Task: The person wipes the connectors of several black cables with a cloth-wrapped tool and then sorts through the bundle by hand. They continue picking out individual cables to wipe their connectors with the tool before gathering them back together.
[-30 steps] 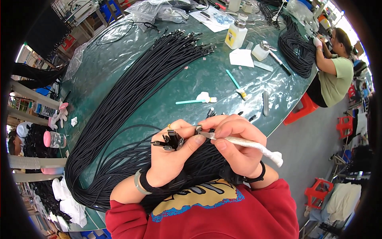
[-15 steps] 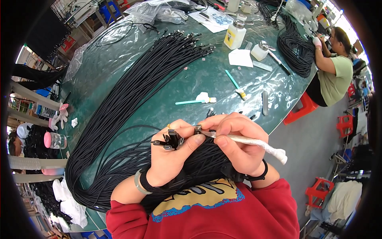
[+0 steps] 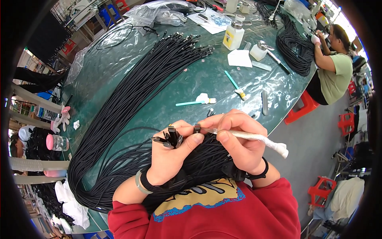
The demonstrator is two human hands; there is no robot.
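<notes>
My left hand (image 3: 173, 144) is closed round several black cables, whose plugs (image 3: 170, 135) stick out between thumb and fingers. One cable plug (image 3: 197, 128) is pinched between the thumb and forefinger, its end pointing up. My right hand (image 3: 243, 139) grips a thin pointed blade (image 3: 254, 136) with a handle wrapped in white. The tip lies close beside the pinched plug; whether it touches cannot be made out. Under both hands runs a thick bundle of black cables (image 3: 115, 103), which curves round the left of the table and spreads its plug ends toward the far side.
On the green table (image 3: 155, 107) lie two turquoise brushes (image 3: 191, 103) (image 3: 232, 79), a flat grey strip (image 3: 265, 102) and white paper (image 3: 239, 58). Two bottles (image 3: 233, 36) (image 3: 258, 51) stand farther back. A co-worker (image 3: 336, 65) sits at the far right by a coiled cable bundle (image 3: 294, 49).
The blade has drawn slightly right, away from the pinched plug, and its handle end has dropped a little. The plug now stands more upright. My left hand keeps its hold.
</notes>
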